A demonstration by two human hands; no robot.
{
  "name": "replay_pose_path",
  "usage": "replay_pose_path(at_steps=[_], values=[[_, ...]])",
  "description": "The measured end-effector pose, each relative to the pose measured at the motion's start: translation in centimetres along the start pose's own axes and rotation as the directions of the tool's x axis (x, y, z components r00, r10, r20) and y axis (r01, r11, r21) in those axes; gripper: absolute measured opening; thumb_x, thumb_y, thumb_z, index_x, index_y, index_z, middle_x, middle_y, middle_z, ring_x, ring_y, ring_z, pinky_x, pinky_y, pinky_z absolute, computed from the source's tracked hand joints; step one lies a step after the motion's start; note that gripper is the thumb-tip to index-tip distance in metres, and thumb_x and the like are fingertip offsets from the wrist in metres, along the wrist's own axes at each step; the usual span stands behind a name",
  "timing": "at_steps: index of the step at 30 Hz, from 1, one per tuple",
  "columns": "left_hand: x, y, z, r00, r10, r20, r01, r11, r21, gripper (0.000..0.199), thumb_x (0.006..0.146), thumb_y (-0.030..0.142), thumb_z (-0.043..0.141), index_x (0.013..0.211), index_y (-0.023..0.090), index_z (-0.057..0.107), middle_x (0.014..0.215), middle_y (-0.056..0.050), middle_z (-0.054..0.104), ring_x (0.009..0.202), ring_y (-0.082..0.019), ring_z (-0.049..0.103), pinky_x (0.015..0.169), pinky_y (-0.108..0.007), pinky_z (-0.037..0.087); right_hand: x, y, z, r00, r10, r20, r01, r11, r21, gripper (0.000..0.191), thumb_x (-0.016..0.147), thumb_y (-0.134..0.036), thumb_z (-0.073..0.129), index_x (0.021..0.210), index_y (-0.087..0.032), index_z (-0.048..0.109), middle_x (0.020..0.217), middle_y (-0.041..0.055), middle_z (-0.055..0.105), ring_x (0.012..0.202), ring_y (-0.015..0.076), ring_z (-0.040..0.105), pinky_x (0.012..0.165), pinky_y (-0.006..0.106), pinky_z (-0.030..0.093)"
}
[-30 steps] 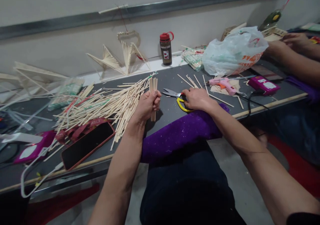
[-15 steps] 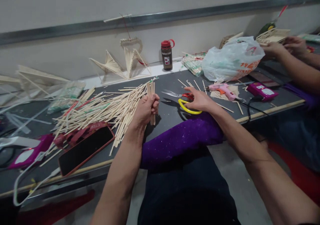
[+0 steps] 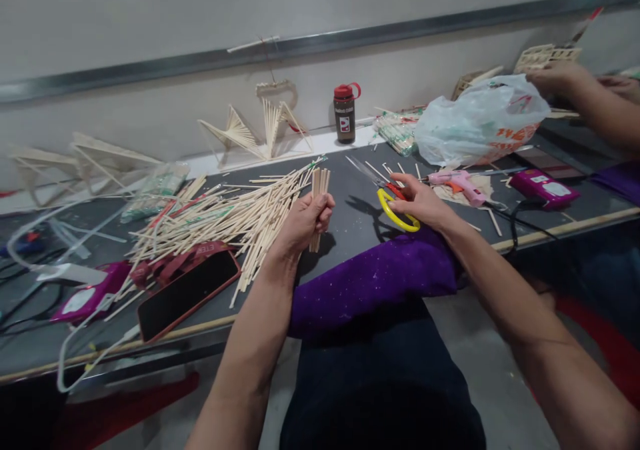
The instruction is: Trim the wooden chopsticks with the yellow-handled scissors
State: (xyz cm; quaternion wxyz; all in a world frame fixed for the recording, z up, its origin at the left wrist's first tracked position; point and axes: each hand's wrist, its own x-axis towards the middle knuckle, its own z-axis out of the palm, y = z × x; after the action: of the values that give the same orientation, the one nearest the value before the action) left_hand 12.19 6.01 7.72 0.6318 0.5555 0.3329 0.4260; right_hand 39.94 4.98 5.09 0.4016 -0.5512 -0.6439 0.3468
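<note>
My left hand [image 3: 311, 218] is closed around a bundle of short wooden sticks [image 3: 320, 181], held nearly upright with the ends showing above and below the fist. Beside it on the left lies a big pile of long wooden sticks [image 3: 265, 213]. On the other side, my right hand [image 3: 419, 200] grips scissors [image 3: 399, 215] with yellow and red handles. Their blades point up and left, and a shadow falls on the dark table [image 3: 345, 227] beneath them. Purple cloth [image 3: 375, 280] lies over the table edge below both hands.
A pink glue gun [image 3: 467, 189] and a magenta box [image 3: 545, 187] lie to the right. Behind stand a bottle [image 3: 345, 120] and a plastic bag [image 3: 480, 127]. A phone [image 3: 190, 297] and cables are at left. Another person's hand [image 3: 557, 80] holds a stick model at far right.
My right hand has raised the scissors off the table, and their blades have swung to point more away from me. The left hand keeps its bundle. The view has shifted slightly.
</note>
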Motion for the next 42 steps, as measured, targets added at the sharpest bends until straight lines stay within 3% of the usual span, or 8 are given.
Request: replay_pose_path(at_steps=[3,6,9,13,21,34,38,42], values=[[-0.5,0.2,0.1,0.997,-0.032,0.076,0.028,0.999,0.041,0.040,0.079,0.053,0.070,0.081,0.016,0.056,0.051,0.008,0.041,0.039,-0.003,0.031,0.040,-0.016,0.023,-1.0,-1.1,0.1,0.990,-0.073,0.120,0.038,0.960,0.276,0.083,0.064,-0.035,0.079,0.139,-0.025,0.046,0.104,0.0043,0.069,0.089,0.0197,0.066,0.078,0.036,0.055],[-0.8,0.2,0.3,0.993,-0.043,0.108,0.035,0.997,0.076,0.041,0.081,0.055,0.068,0.082,0.016,0.056,0.051,0.008,0.040,0.040,-0.003,0.030,0.040,-0.016,0.023,-1.7,-1.9,-0.2,0.984,-0.151,0.093,0.112,0.938,0.329,0.081,0.058,-0.028,0.082,0.133,-0.027,0.050,0.105,0.0024,0.066,0.086,0.0159,0.063,0.075,0.031,0.055],[-0.9,0.1,0.5,0.993,-0.013,0.120,-0.001,0.993,0.120,0.041,0.084,0.055,0.065,0.083,0.016,0.056,0.053,0.007,0.041,0.042,-0.004,0.032,0.042,-0.017,0.025,-2.4,-2.5,-0.7,0.973,-0.213,0.086,0.189,0.955,0.231,0.082,0.062,-0.028,0.080,0.137,-0.027,0.048,0.117,0.0046,0.065,0.095,0.0170,0.064,0.082,0.033,0.055],[-1.0,0.0,0.8,0.990,0.011,0.140,-0.041,0.976,0.214,0.041,0.085,0.056,0.061,0.082,0.016,0.056,0.055,0.006,0.044,0.044,-0.005,0.038,0.043,-0.018,0.029,-3.4,-3.5,-1.3,0.942,-0.270,0.201,0.278,0.960,-0.011,0.085,0.067,-0.037,0.079,0.144,-0.033,0.045,0.144,0.0057,0.053,0.121,0.0252,0.059,0.099,0.042,0.052],[-1.2,0.2,1.2,0.978,-0.005,0.208,-0.073,0.930,0.361,0.044,0.089,0.057,0.053,0.075,0.016,0.054,0.054,0.004,0.044,0.047,-0.007,0.039,0.044,-0.019,0.033,-3.7,-4.8,-2.1,0.894,-0.364,0.262,0.437,0.838,-0.326,0.083,0.075,-0.050,0.074,0.149,-0.034,0.040,0.149,0.0045,0.051,0.124,0.0275,0.059,0.093,0.042,0.057],[-1.6,0.4,0.8,0.949,-0.087,0.304,-0.040,0.921,0.388,0.046,0.089,0.061,0.051,0.078,0.016,0.057,0.055,0.005,0.043,0.043,-0.007,0.039,0.041,-0.019,0.030,-3.2,-5.2,-2.8,0.879,-0.324,0.350,0.413,0.884,-0.219,0.084,0.070,-0.045,0.079,0.146,-0.039,0.046,0.146,0.0026,0.054,0.124,0.0279,0.058,0.098,0.045,0.052],[-1.6,0.6,0.9,0.938,-0.091,0.334,-0.060,0.907,0.417,0.051,0.087,0.065,0.051,0.074,0.016,0.056,0.054,0.004,0.044,0.043,-0.007,0.038,0.041,-0.019,0.030,-3.1,-5.0,-2.8,0.887,-0.310,0.344,0.403,0.883,-0.243,0.080,0.070,-0.045,0.079,0.144,-0.038,0.050,0.138,0.0028,0.061,0.104,0.0240,0.064,0.090,0.041,0.052],[-1.6,0.6,1.0,0.942,-0.102,0.318,-0.039,0.911,0.410,0.050,0.087,0.064,0.053,0.076,0.016,0.056,0.054,0.005,0.043,0.043,-0.007,0.038,0.042,-0.019,0.029,-3.0,-4.9,-2.6,0.896,-0.266,0.355,0.375,0.882,-0.287,0.073,0.074,-0.047,0.074,0.142,-0.030,0.053,0.100,0.0024,0.071,0.072,0.0159,0.058,0.071,0.032,0.047]])
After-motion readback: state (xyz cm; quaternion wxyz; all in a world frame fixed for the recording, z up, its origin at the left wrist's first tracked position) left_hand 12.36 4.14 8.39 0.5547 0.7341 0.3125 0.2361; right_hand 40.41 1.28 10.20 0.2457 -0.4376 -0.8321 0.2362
